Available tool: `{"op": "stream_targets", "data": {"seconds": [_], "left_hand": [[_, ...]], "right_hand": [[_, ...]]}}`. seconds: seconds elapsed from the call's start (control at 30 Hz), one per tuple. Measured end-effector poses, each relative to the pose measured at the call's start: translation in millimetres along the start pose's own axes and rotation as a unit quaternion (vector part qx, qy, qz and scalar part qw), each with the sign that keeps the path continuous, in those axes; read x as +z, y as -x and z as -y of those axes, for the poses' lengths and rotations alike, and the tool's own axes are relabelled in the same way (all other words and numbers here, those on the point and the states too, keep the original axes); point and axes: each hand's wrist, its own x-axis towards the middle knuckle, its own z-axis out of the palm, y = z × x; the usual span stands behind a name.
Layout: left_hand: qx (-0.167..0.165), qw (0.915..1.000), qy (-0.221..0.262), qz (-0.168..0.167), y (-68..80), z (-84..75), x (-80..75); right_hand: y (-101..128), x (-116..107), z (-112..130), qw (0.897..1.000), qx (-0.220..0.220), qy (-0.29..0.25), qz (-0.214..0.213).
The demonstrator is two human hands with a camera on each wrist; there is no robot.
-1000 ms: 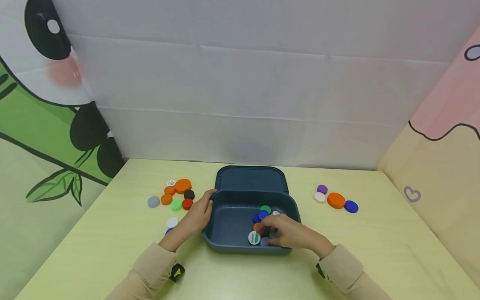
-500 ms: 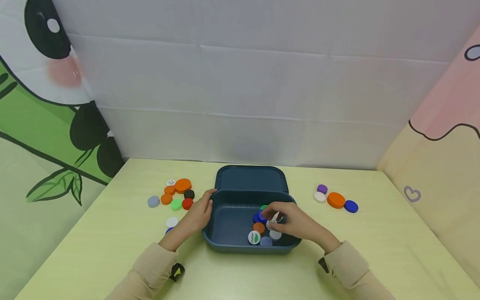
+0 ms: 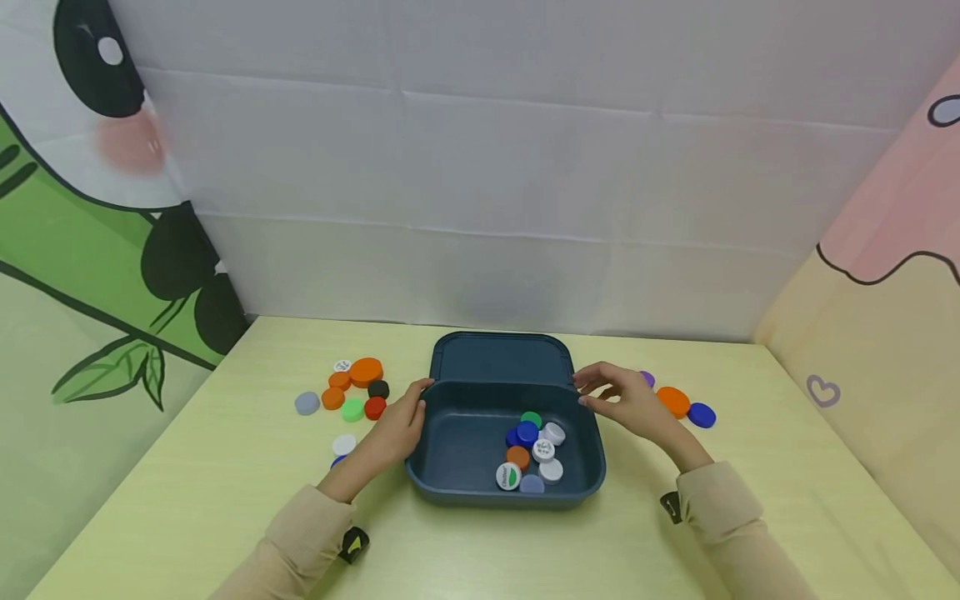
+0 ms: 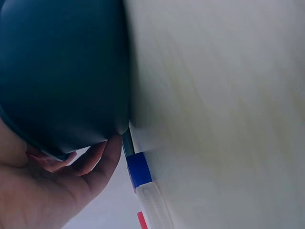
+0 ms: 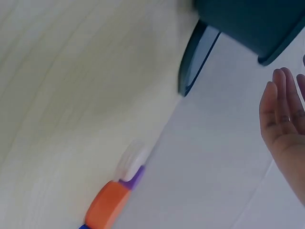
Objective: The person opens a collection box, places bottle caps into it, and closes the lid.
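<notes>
A dark blue-green lunch box stands on the table with its lid lying folded back behind it. My left hand holds the box's left side; in the left wrist view, its fingers curl below the rim against the outer wall. Beside the rear right corner of the box, my right hand is raised with nothing in its fingers, which look nearly straight in the right wrist view. Several bottle caps lie in the box's right half, among them a printed white cap, an orange cap and a blue cap.
Left of the box several more caps lie on the table, including a large orange cap and a red cap. To the right are another orange cap, a blue cap and a partly hidden purple cap. A white backdrop stands behind.
My right hand has left the caps inside the box and moved right and back to the rear right corner. The printed white cap is now uncovered. My left hand has stayed in place.
</notes>
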Motion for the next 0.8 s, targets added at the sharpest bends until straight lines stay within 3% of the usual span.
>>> {"op": "stream_targets", "data": {"seconds": [0.4,0.8], "left_hand": [[-0.002,1.0,0.003,0.002,0.6,-1.0,-0.2],[-0.007,1.0,0.006,0.003,0.8,-1.5,-0.2]], "right_hand": [[-4,-19,-39,0.997,0.046,0.027,-0.047],[-3,-29,-76,0.993,0.099,0.053,-0.037]]}}
